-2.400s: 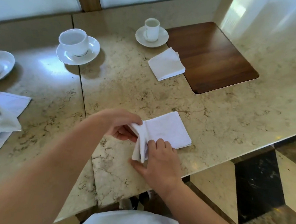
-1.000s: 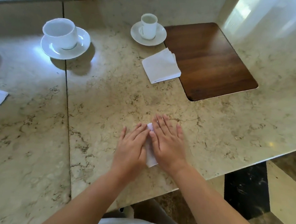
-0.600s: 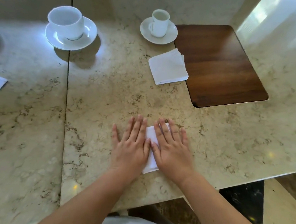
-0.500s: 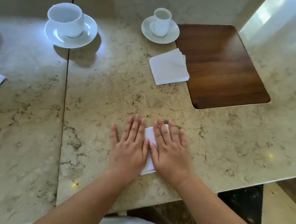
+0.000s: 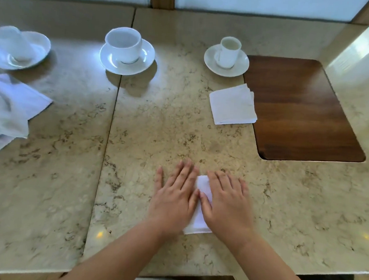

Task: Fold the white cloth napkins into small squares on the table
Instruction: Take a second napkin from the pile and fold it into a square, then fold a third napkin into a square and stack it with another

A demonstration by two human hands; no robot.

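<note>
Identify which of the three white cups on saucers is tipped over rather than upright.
The far-left cup, at the picture's edge: it leans sideways on its saucer, while the large middle cup and small right cup stand upright.

- No text, label, brand, number or sign can be read anywhere in the head view.
</note>
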